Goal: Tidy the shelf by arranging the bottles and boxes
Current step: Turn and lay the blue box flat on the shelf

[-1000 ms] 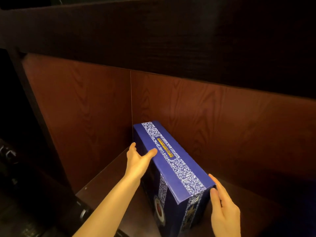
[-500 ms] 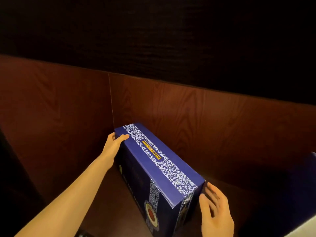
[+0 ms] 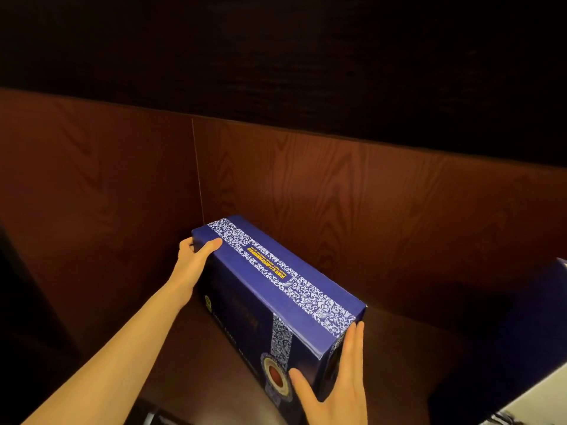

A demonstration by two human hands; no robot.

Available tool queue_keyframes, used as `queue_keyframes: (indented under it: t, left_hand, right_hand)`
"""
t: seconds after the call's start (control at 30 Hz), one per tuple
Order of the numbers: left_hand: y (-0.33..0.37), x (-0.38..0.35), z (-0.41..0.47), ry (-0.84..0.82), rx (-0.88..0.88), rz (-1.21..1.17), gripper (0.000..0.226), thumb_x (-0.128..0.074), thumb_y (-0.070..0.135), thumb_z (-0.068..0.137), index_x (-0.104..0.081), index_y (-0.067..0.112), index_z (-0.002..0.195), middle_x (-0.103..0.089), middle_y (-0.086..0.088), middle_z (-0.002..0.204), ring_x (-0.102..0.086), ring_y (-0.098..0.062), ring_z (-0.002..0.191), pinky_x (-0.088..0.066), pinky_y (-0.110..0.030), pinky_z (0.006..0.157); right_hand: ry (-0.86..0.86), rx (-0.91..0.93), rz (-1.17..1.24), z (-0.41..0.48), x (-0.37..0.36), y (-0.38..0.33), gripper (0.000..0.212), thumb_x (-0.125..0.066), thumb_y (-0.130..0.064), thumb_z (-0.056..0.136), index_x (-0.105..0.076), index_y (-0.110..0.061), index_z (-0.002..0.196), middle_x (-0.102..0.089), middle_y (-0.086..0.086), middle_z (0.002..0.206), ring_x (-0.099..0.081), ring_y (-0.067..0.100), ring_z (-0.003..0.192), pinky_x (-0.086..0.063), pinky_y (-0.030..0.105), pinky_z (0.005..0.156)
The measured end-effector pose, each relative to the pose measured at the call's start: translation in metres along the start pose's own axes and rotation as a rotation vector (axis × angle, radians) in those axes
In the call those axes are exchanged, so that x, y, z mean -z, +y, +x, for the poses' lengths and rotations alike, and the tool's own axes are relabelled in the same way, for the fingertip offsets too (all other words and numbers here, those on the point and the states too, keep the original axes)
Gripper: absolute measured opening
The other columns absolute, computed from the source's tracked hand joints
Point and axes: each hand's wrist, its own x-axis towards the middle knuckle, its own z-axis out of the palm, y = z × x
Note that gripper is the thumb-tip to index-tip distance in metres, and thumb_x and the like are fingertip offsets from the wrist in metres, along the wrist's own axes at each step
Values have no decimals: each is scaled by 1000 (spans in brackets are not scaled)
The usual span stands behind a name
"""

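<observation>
Blue box (image 3: pixel 277 291) in shelf (image 3: pixel 399 210) cnr

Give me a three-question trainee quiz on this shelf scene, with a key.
1. True or false: the blue box stands tall on its short end.
2. Where does the left hand grip the box? A) its far end, by the back corner of the shelf; B) its near end; C) nowhere.
3. Fill in: the right hand presses the box's near end with ____ fingers (straight or curled).
Key: 1 false, it lies lengthwise on the shelf; 2 A; 3 straight.
</observation>
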Motion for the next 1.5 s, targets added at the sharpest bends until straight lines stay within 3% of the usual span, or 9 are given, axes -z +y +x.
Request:
queue_keyframes:
  t: [0.03,0.1,0.3,0.53,0.67,0.87,1.1,1.3,1.5]
  left_hand:
    - [-1,4,-3,17,-4,5,95,-79,60,67,-35,25,144,-54,-2,136,-55,-21,118,-43,-33,87]
    - [-4,12,-7,50,-13,11,95,-79,59,70,-33,25,146,-49,-2,140,-52,-21,118,-42,-35,90]
    - [-6,28,-17,101,-29,28,94,-80,58,74,-30,26,147,-40,-4,149,-49,-27,127,-42,-40,96]
    - [-5,33,-23,174,-34,34,97,-81,58,71,-30,24,146,-41,-5,147,-50,-26,124,-45,-41,92]
    - [-3,33,-26,227,-22,60,96,-81,58,71,-30,24,146,-40,-6,147,-48,-28,127,-47,-46,96]
    - [1,37,-32,292,-11,102,98,-80,57,73,-29,19,148,-37,-8,148,-45,-31,131,-44,-56,105]
    - [4,39,-42,334,-14,130,99,-79,57,74,-28,17,148,-36,-9,148,-43,-32,133,-43,-57,106]
    - [6,38,-45,334,-9,129,99,-80,56,74,-27,18,149,-35,-9,150,-42,-32,134,-42,-57,107]
    - [5,38,-48,320,-8,104,100,-78,57,76,-25,19,151,-36,-8,151,-45,-32,133,-43,-56,106]
  right_hand:
    - [117,32,29,2,-3,-2,133,-92,-41,65,8,-38,152,10,-21,165,-5,4,151,-15,31,117]
    - [166,4,-64,9,9,-7,130,-90,-43,65,5,-41,153,3,-20,167,-13,7,153,-21,31,118]
    - [63,71,95,27,18,7,124,-83,-60,63,-6,-45,160,-20,-20,167,-29,6,151,-41,46,116]
    - [-52,84,162,55,27,16,115,-88,-40,75,-10,-47,159,-36,-24,159,-40,1,143,-45,44,113]
    - [-88,98,172,67,29,19,111,-86,-42,77,-11,-47,159,-35,-23,160,-39,2,145,-44,44,114]
    - [-144,130,162,84,31,19,105,-84,-34,82,-14,-43,160,-34,-27,159,-38,-4,143,-44,16,106]
    - [-183,131,174,89,32,22,107,-84,-38,81,-12,-43,160,-30,-28,160,-36,-8,142,-42,10,103]
    - [-192,129,177,91,33,23,106,-84,-39,82,-11,-47,159,-33,-27,159,-38,-5,142,-46,26,109]
    - [-196,106,190,91,32,24,106,-84,-42,80,-12,-51,157,-36,-27,157,-41,-7,139,-47,22,106]
